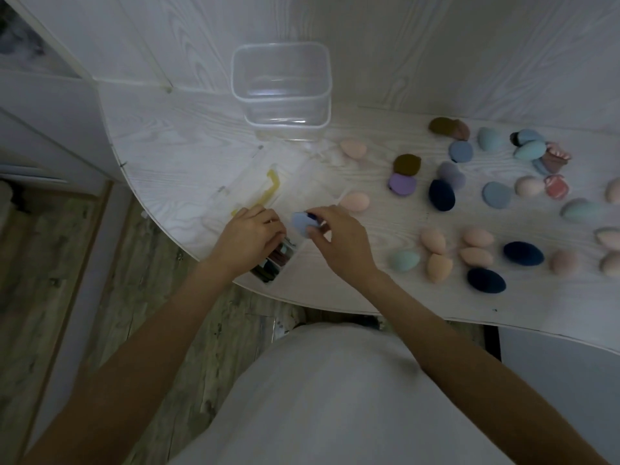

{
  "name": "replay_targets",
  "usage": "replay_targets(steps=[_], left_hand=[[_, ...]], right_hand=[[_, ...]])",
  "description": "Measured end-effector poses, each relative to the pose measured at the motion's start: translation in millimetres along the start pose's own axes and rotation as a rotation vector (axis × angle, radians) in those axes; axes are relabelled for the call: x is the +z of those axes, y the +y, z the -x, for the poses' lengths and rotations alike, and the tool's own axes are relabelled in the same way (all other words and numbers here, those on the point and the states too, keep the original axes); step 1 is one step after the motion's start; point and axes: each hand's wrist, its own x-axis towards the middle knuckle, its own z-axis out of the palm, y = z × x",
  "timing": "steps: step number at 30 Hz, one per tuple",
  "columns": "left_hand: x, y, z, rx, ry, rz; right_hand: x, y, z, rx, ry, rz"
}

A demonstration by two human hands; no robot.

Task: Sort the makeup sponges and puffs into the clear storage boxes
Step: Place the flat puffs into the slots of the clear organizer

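Observation:
A low clear box (pixel 268 266) at the table's near edge holds several flat puffs standing on edge. My left hand (pixel 248 238) rests on that box, fingers curled over the puffs inside. My right hand (pixel 335 234) pinches a light blue flat puff (pixel 299 224) just above the box's right side. A tall clear box (pixel 281 92) stands open and bare at the back. Several egg-shaped sponges and flat puffs lie scattered to the right, among them a peach sponge (pixel 355 201), a navy sponge (pixel 441 195) and a purple puff (pixel 402 184).
A clear lid with a yellow clasp (pixel 271 187) lies flat behind the low box. The white table (pixel 188 152) has a curved near edge, with wooden floor (pixel 67 263) below on the left. A panelled wall rises behind.

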Motion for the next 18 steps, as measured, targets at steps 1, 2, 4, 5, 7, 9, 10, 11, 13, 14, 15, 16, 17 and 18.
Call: replay_targets(steps=[1,2,4,5,7,9,10,11,13,14,15,16,17,18], left_hand=[[-0.2,0.9,3.0,-0.007,0.011,-0.002],[0.1,1.2,5.7,-0.011,0.02,-0.003],[1.5,0.5,10.6,-0.026,0.031,0.004],[1.6,0.1,11.9,-0.036,0.031,0.009],[1.8,-1.3,13.5,-0.046,0.025,0.018],[0.9,-1.9,13.2,-0.051,0.017,0.025],[0.3,-2.3,12.9,-0.05,0.016,0.025],[0.0,-2.6,12.4,-0.048,0.012,0.023],[-0.4,-2.7,11.9,-0.05,0.008,0.017],[-0.1,-3.1,11.7,-0.05,0.01,0.015],[0.4,-3.2,11.4,-0.05,0.013,0.017],[0.5,-3.0,11.2,-0.051,0.016,0.021],[0.8,-2.7,10.8,-0.051,0.016,0.027],[0.9,-1.7,9.5,-0.051,0.018,0.029]], right_hand=[[5.0,-4.4,-4.5,-0.021,0.005,0.016],[10.5,-8.7,-8.4,-0.04,0.005,0.03],[22.6,-14.6,-14.1,-0.075,-0.003,0.085],[27.9,-15.7,-16.2,-0.095,0.001,0.144],[34.7,-14.7,-18.1,-0.133,-0.009,0.312],[34.2,-12.0,-17.7,-0.162,-0.026,0.429],[33.1,-9.5,-17.3,-0.181,-0.029,0.458],[31.8,-6.9,-17.0,-0.197,-0.037,0.482],[31.6,-4.3,-16.1,-0.21,-0.037,0.502],[33.1,-3.7,-16.1,-0.207,-0.021,0.492],[33.7,-3.9,-16.3,-0.19,-0.015,0.466],[34.1,-3.3,-16.2,-0.174,-0.009,0.435],[33.0,-2.9,-15.0,-0.16,-0.006,0.41],[31.3,-0.3,-12.9,-0.157,0.01,0.388]])
